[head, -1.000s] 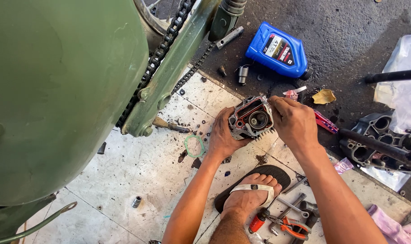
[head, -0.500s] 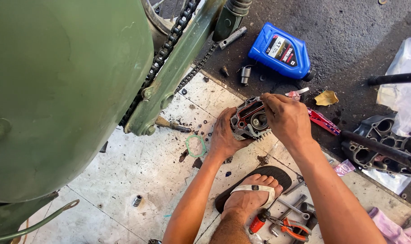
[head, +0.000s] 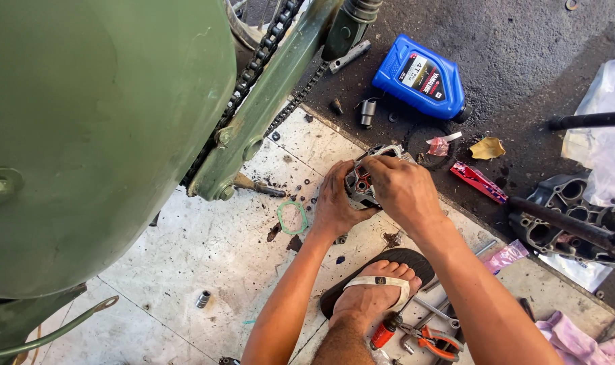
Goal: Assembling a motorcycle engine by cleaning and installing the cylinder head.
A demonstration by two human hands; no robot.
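Both hands gripped the engine part (head: 361,179) over the tiled floor (head: 206,250): left hand (head: 336,203) cradling beneath, right hand (head: 402,189) clamped on top. Green gasket (head: 292,217) lay unfitted just left of the left hand; black casing (head: 564,216) well right. Assembly looked unfinished.

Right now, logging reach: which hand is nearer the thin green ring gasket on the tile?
Left. The left hand grips the metal engine part just beside the green ring gasket; the right hand lies beyond it.
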